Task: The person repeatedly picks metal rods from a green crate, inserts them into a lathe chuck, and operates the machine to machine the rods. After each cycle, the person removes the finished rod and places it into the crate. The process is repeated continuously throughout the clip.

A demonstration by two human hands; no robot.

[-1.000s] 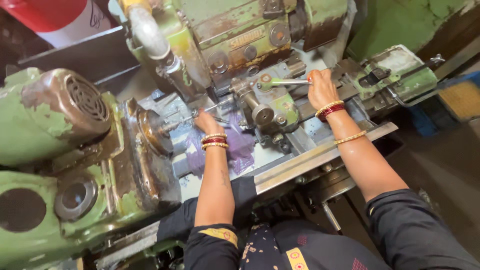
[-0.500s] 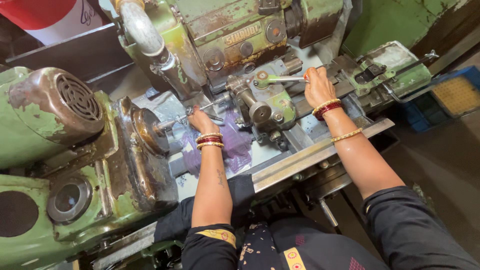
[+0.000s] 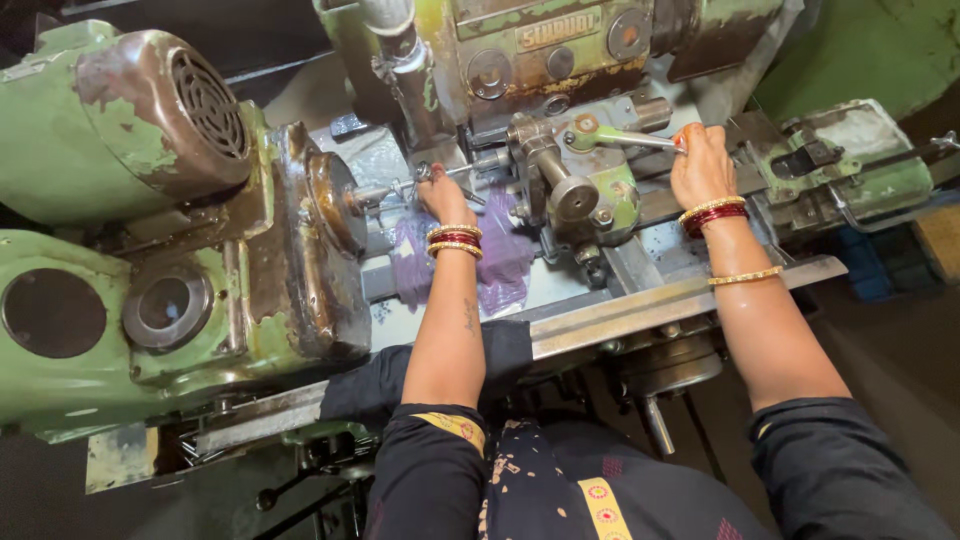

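My left hand (image 3: 443, 196) stays at the thin metal rod (image 3: 400, 188) that sticks out of the chuck (image 3: 335, 203), fingers closed on it above the purple cloth (image 3: 500, 262). My right hand (image 3: 702, 165) still grasps the green lever (image 3: 625, 138) of the tool post; since a moment ago it has hardly moved, so the work continues steady
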